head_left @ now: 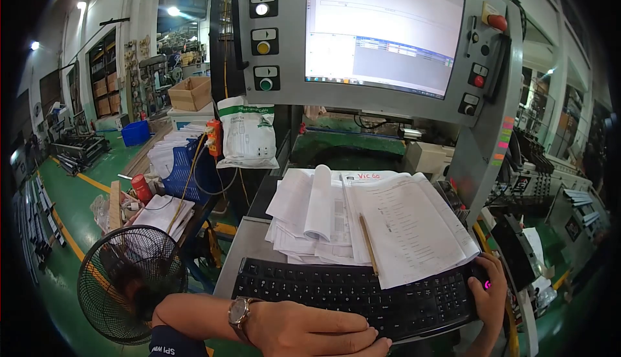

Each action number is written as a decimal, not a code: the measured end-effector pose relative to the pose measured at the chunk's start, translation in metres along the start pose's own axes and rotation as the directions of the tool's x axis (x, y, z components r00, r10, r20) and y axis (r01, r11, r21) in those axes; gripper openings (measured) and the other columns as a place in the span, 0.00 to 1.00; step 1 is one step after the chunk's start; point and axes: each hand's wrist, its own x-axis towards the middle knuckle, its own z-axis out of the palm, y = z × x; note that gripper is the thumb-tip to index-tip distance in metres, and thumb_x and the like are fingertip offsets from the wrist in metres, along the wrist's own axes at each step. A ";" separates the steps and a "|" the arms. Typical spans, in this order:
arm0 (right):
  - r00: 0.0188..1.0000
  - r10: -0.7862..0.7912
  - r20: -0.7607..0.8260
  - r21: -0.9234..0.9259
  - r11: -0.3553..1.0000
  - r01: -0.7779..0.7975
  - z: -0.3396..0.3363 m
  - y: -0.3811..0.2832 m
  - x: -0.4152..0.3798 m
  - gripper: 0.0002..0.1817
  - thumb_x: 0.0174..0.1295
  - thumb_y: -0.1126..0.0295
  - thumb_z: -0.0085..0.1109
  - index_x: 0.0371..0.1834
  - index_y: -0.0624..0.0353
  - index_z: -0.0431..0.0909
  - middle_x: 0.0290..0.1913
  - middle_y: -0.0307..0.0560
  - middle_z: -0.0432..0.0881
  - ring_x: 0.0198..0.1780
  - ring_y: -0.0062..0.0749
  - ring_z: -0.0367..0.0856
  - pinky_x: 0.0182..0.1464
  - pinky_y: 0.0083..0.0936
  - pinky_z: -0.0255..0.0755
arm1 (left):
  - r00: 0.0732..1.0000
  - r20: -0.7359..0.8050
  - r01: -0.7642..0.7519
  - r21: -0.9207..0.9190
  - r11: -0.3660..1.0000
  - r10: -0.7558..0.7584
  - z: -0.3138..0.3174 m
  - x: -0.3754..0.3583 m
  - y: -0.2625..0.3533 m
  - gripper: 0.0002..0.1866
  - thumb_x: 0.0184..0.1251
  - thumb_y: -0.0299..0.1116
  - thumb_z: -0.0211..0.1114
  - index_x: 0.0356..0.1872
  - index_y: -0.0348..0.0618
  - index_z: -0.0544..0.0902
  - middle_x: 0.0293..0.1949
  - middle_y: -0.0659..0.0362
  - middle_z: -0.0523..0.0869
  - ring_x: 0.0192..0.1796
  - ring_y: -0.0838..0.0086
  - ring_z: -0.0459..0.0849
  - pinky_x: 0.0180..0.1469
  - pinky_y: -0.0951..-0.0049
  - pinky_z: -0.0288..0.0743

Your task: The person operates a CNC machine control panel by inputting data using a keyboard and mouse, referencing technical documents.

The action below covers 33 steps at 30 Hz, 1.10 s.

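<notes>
My left hand (310, 330), with a wristwatch (239, 312) on its wrist, lies across the front edge of a black keyboard (304, 286). Its fingers stretch out to the right and hold nothing. At the keyboard's right end my right hand (490, 292) is curled over a dark computer mouse (488, 284) with a pink light; most of the mouse is hidden. Printed sheets (411, 224) cover part of the keyboard's top, and a pencil (369, 244) rests on them. More papers, one curled (318, 205), are stacked to the left.
A machine panel with a lit screen (381, 27), buttons and a red knob (497, 22) stands above the papers. A white and green bag (248, 133) hangs below it. At lower left is a black fan (129, 279); beyond are a blue basket (187, 169) and a cardboard box (189, 93).
</notes>
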 end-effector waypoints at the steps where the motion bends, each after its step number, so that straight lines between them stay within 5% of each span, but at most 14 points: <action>1: 1.000 0.004 0.000 0.005 1.000 -0.004 0.000 -0.001 0.000 0.30 0.53 0.74 0.67 0.64 0.66 0.83 0.71 0.58 0.80 0.71 0.54 0.81 0.75 0.40 0.70 | 1.000 0.013 0.000 -0.005 1.000 0.000 -0.001 0.001 0.000 0.10 0.74 0.32 0.65 0.40 0.37 0.91 0.38 0.50 0.92 0.36 0.65 0.91 0.44 0.68 0.85; 33: 1.000 -0.002 0.014 0.009 1.000 0.002 0.001 0.000 0.001 0.30 0.56 0.72 0.68 0.65 0.66 0.81 0.72 0.60 0.78 0.73 0.55 0.79 0.76 0.42 0.70 | 0.999 -0.048 0.002 0.012 1.000 -0.002 0.006 -0.005 -0.001 0.09 0.73 0.32 0.67 0.41 0.37 0.90 0.38 0.50 0.92 0.36 0.65 0.90 0.44 0.68 0.85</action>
